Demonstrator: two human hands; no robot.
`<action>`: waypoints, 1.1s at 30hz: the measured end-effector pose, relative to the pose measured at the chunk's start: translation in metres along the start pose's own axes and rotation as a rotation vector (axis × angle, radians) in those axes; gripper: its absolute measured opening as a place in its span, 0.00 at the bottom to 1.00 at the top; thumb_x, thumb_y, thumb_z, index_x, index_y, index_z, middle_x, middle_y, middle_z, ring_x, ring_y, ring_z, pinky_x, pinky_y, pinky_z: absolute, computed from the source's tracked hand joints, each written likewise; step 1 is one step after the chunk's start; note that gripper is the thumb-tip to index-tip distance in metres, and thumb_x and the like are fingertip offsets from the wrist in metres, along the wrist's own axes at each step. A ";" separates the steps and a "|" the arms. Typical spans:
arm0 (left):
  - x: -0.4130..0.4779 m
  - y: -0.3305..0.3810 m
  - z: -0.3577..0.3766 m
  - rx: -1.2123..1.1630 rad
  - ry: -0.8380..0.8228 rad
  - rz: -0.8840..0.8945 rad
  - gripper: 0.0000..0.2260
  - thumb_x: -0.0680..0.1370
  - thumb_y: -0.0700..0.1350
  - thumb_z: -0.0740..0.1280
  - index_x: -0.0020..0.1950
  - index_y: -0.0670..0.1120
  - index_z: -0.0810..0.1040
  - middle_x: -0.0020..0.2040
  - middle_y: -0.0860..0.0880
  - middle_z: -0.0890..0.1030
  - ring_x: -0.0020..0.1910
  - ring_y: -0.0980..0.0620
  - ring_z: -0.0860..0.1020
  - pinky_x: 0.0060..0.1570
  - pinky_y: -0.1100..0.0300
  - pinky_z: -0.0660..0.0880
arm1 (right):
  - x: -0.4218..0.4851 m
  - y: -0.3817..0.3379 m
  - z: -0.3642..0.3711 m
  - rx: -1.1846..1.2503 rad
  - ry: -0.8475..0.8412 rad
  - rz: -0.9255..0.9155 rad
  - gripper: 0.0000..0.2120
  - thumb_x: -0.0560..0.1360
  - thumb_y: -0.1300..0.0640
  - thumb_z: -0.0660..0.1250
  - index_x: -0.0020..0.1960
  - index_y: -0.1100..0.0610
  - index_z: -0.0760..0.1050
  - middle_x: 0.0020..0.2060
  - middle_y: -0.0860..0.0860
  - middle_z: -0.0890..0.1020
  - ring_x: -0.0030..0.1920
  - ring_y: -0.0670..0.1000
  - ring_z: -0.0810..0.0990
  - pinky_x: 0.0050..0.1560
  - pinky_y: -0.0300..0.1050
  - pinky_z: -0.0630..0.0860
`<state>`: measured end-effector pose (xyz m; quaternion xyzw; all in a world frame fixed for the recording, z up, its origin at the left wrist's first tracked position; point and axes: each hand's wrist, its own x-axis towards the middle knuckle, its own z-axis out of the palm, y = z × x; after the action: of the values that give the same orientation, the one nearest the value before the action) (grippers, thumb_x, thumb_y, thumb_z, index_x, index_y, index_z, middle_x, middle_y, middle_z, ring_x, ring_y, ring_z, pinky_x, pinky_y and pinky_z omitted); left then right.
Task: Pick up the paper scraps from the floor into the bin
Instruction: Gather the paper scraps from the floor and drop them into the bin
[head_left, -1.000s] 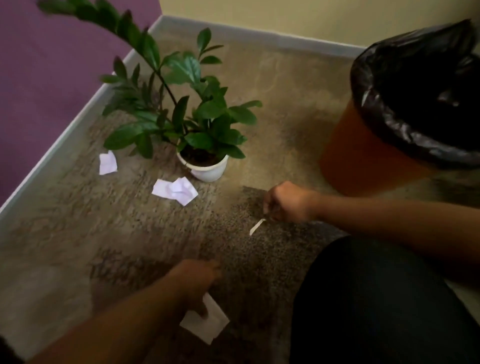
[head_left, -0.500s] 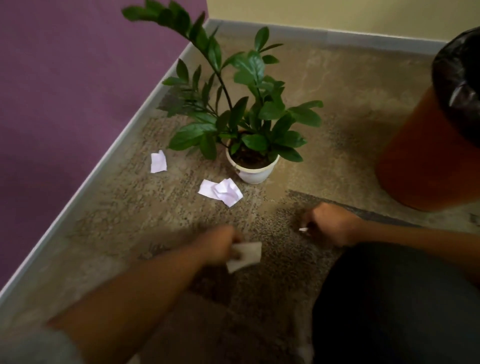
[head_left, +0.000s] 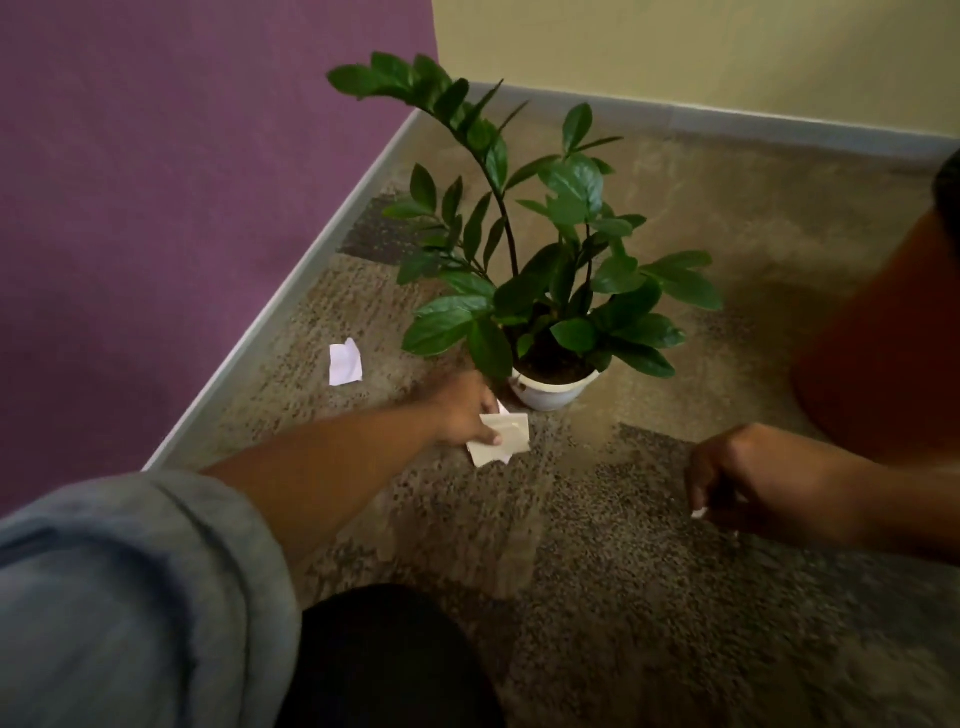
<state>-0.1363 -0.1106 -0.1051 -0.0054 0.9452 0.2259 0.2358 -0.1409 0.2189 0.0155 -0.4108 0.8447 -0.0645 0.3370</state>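
A mottled brown carpet (head_left: 597, 545) covers the floor of a room corner, where a purple wall (head_left: 156, 182) at 10 o'clock meets a yellow wall (head_left: 701, 47) at 12 o'clock, both edged by a grey skirting board (head_left: 291, 296). Near the centre stands a leafy green plant (head_left: 540, 244) in a small white pot (head_left: 550, 392). At 3 o'clock the orange side of the bin (head_left: 883, 353) shows at the frame edge, with a bit of its black liner (head_left: 948, 192) above.

The left hand (head_left: 465, 410), reaching out from a rolled grey sleeve (head_left: 130, 587), sits just beside the pot at its 8 o'clock. Its thumb and fingers pinch a pale paper scrap (head_left: 501, 439), a rough rectangle whose long axis runs about 8 to 2 o'clock; another white corner peeks out just behind it, close against the pot.

One loose scrap (head_left: 345, 362) lies on the carpet at 9 o'clock of the plant, near the skirting, its long axis roughly 12 to 6.

The right hand (head_left: 748, 478), at 4 o'clock, is curled with fingers pressed together, a tiny white sliver (head_left: 698, 513) showing at its fingertips.
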 end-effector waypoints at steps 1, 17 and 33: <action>0.001 0.001 0.010 0.018 0.006 0.026 0.16 0.70 0.49 0.77 0.52 0.42 0.84 0.55 0.44 0.81 0.53 0.46 0.79 0.51 0.53 0.76 | -0.003 -0.003 0.005 -0.015 -0.006 -0.013 0.08 0.75 0.53 0.69 0.42 0.40 0.78 0.41 0.36 0.80 0.47 0.31 0.77 0.43 0.27 0.73; -0.020 -0.099 -0.050 -0.378 0.288 -0.277 0.28 0.65 0.49 0.81 0.60 0.43 0.75 0.53 0.48 0.78 0.53 0.48 0.77 0.44 0.56 0.74 | 0.000 -0.005 0.038 0.106 0.232 0.015 0.05 0.69 0.44 0.69 0.44 0.34 0.77 0.44 0.34 0.80 0.39 0.34 0.80 0.35 0.33 0.77; 0.005 -0.157 -0.034 -1.256 0.568 -0.668 0.20 0.71 0.31 0.73 0.61 0.40 0.76 0.60 0.38 0.80 0.52 0.41 0.81 0.47 0.44 0.79 | -0.001 0.029 0.073 0.149 0.315 0.040 0.04 0.71 0.41 0.71 0.44 0.32 0.78 0.42 0.31 0.82 0.38 0.30 0.81 0.33 0.25 0.74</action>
<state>-0.1378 -0.2660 -0.1472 -0.4819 0.6117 0.6273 -0.0080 -0.1136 0.2511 -0.0510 -0.3525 0.8879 -0.1838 0.2315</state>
